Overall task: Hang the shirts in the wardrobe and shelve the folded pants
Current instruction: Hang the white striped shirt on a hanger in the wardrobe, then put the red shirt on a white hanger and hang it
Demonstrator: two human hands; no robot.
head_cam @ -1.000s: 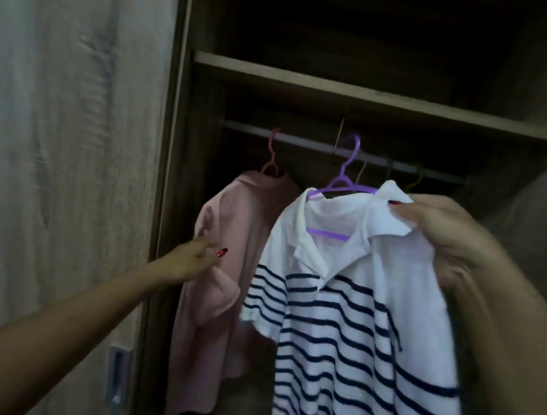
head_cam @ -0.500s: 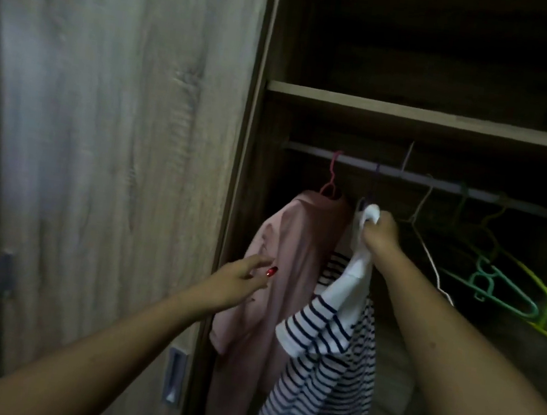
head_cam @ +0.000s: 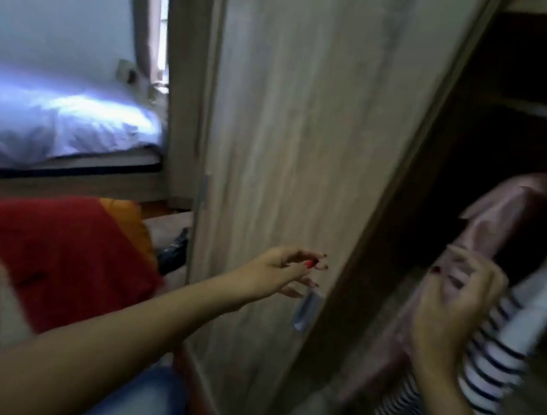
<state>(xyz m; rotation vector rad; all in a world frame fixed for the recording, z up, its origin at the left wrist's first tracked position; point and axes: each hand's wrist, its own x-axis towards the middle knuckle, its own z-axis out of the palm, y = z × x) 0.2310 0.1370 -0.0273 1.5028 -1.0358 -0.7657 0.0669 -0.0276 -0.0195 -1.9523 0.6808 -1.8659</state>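
A bed with a pale lilac sheet (head_cam: 52, 118) stands at the left, and a red cloth (head_cam: 63, 250) lies on the floor below it. In the dark wood-grain wardrobe (head_cam: 392, 222), a pink shirt (head_cam: 520, 210) hangs beside a white shirt with navy stripes (head_cam: 487, 364). The left hand (head_cam: 278, 270) hovers, fingers loosely spread, before the pale wooden door (head_cam: 292, 123). The right hand (head_cam: 453, 305) is curved against the pink shirt; the blur hides whether it grips.

- My right hand (head_cam: 454, 298) has dropped off the striped shirt (head_cam: 487, 364) collar.
- My left hand (head_cam: 285, 271) moved left from the pink shirt (head_cam: 519, 216) to the door (head_cam: 290, 140).
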